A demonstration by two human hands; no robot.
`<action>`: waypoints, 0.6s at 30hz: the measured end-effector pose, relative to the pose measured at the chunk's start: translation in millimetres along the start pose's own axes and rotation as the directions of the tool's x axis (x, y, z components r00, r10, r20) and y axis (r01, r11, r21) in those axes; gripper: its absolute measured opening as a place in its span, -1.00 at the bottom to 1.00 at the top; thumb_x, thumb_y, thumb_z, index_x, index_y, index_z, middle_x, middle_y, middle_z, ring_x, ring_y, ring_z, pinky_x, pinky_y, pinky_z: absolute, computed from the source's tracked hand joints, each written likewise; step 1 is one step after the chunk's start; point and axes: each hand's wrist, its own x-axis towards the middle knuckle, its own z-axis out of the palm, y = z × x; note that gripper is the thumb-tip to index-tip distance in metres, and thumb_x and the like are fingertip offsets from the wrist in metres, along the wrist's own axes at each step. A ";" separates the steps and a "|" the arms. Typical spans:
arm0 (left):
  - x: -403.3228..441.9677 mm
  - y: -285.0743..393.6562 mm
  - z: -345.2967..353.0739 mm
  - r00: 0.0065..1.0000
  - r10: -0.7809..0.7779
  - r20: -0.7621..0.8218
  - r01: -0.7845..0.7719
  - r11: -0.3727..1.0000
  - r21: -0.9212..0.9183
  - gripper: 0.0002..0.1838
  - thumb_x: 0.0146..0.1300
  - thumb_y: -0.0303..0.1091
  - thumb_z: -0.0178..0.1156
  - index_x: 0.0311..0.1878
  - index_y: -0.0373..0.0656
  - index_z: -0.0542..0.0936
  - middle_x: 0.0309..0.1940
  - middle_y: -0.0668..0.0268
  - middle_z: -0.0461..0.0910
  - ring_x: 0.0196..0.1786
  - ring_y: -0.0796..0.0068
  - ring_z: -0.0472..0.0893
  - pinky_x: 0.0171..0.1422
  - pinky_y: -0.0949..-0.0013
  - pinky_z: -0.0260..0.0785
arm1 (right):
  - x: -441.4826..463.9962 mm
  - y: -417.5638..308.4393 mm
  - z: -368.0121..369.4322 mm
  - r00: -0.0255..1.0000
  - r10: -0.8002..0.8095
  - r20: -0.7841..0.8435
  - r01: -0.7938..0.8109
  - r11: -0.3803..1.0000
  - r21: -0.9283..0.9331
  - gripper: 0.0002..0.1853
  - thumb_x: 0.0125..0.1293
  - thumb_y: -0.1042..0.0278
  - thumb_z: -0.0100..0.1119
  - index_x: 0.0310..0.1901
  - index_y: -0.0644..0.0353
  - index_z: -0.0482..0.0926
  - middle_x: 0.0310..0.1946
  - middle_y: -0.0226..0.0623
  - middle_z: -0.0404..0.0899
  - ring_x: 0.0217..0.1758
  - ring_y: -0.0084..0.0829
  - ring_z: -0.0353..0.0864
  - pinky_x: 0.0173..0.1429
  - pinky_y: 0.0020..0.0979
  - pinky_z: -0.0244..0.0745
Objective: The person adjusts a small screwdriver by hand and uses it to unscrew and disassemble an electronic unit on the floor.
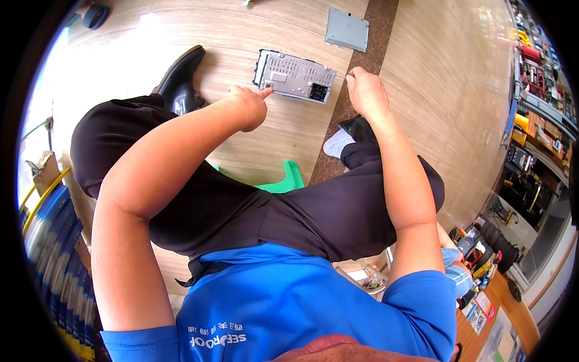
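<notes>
A silver metal car stereo (292, 71) lies on the floor ahead of me, with slots along its case and a black connector block at its lower right corner. My left hand (247, 108) is at its lower left edge; the index finger is stretched out and its tip appears to touch the case, while the other fingers are partly hidden. To the right of the stereo, apart from it, is my right hand (368, 92), its fingers pinched together. Whatever may be between them is too small to make out. A flat grey metal cover (347, 31) rests on the floor beyond.
A green plastic stool edge (288, 180) shows beneath me. My black boot (181, 81) stands left of the stereo. Blue stacked goods (57, 253) line the left side, and crowded shelves (540, 90) the right. Another person's arm (449, 241) shows at lower right, near a wooden desk (509, 301).
</notes>
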 end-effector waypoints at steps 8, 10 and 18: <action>-0.4 0.2 -3.7 1.000 0.011 0.011 -0.010 0.997 -0.071 -0.38 0.29 -0.42 0.28 0.45 -0.09 0.49 0.72 0.43 -0.24 0.43 0.00 0.48 0.35 -0.24 0.37 | 5.2 9.3 9.6 0.996 0.056 -0.067 -0.052 0.997 0.060 -0.75 0.44 0.22 0.14 -0.17 0.28 0.60 -0.24 0.20 0.68 -0.09 0.21 0.68 0.05 0.08 0.57; -0.7 0.1 -3.7 1.000 0.014 0.011 -0.013 0.997 -0.074 -0.38 0.29 -0.43 0.28 0.45 -0.09 0.49 0.72 0.43 -0.24 0.43 -0.01 0.48 0.34 -0.24 0.37 | 5.1 9.0 9.1 0.996 0.066 -0.059 -0.062 0.996 0.066 -0.75 0.45 0.22 0.14 -0.17 0.27 0.60 -0.24 0.19 0.68 -0.09 0.20 0.68 0.05 0.08 0.57; -2.8 1.2 -6.2 1.000 0.009 0.016 -0.008 0.997 -0.071 -0.36 0.28 -0.44 0.28 0.46 -0.10 0.47 0.72 0.43 -0.23 0.43 -0.01 0.48 0.34 -0.23 0.37 | 3.6 4.9 4.7 1.000 0.027 -0.017 -0.025 0.997 0.076 -0.77 0.45 0.23 0.13 -0.13 0.23 0.61 -0.25 0.17 0.69 -0.09 0.19 0.68 0.04 0.07 0.56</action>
